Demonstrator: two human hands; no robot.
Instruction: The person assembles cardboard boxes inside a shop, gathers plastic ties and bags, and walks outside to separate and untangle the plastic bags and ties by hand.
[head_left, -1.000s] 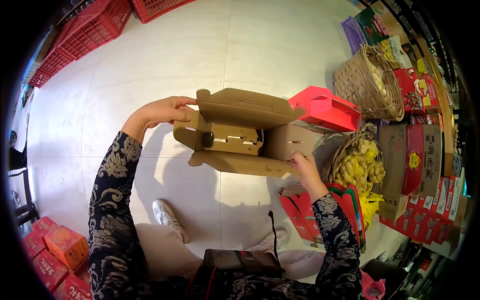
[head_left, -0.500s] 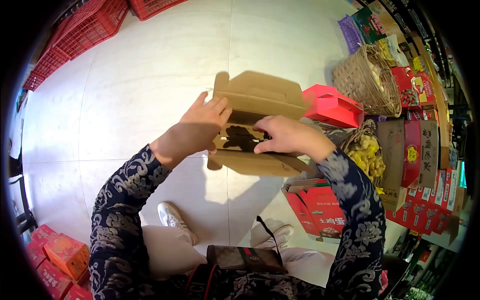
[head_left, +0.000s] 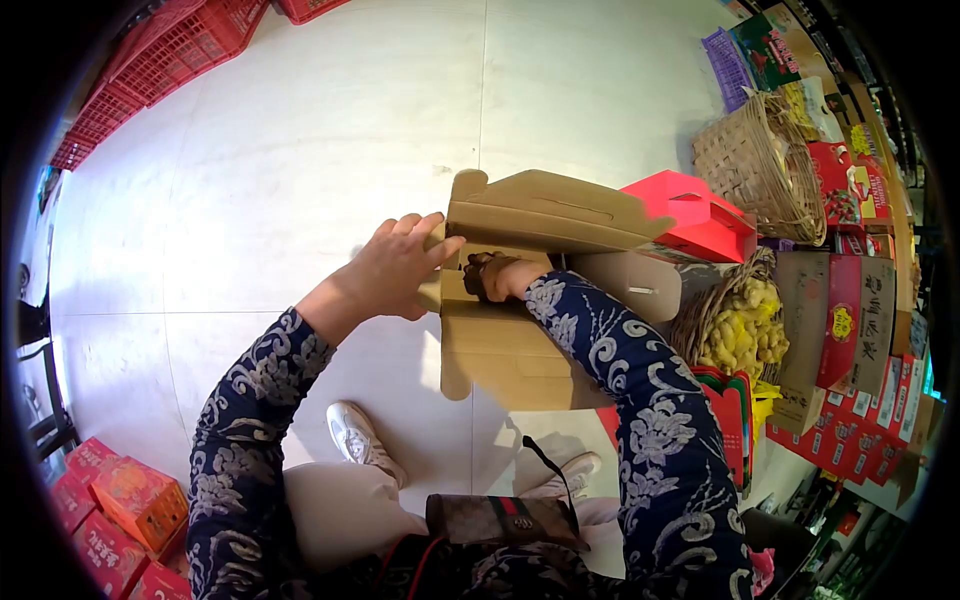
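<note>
An unfolded brown cardboard box (head_left: 520, 350) is in front of me, its inside facing up and its long flaps spread apart. My left hand (head_left: 395, 268) grips the box's left end, with fingers bent over the edge. Down inside the box is my right hand (head_left: 497, 277), near the left end wall. Dark shadow covers its fingers, so I cannot make out whether they hold anything. One flap with a slot stands along the far side; another hangs toward me.
A red carton (head_left: 700, 215) stands just beyond the box. To the right are a wicker basket (head_left: 750, 165), a basket of ginger (head_left: 745, 330) and stacked cartons (head_left: 850, 330). Red crates (head_left: 190, 55) line the upper left; red gift boxes (head_left: 135, 500) sit lower left.
My right hand has reached deeper into the box and toward its left end. The box's near flap and right end have opened out wider. My left hand stays at the left end.
</note>
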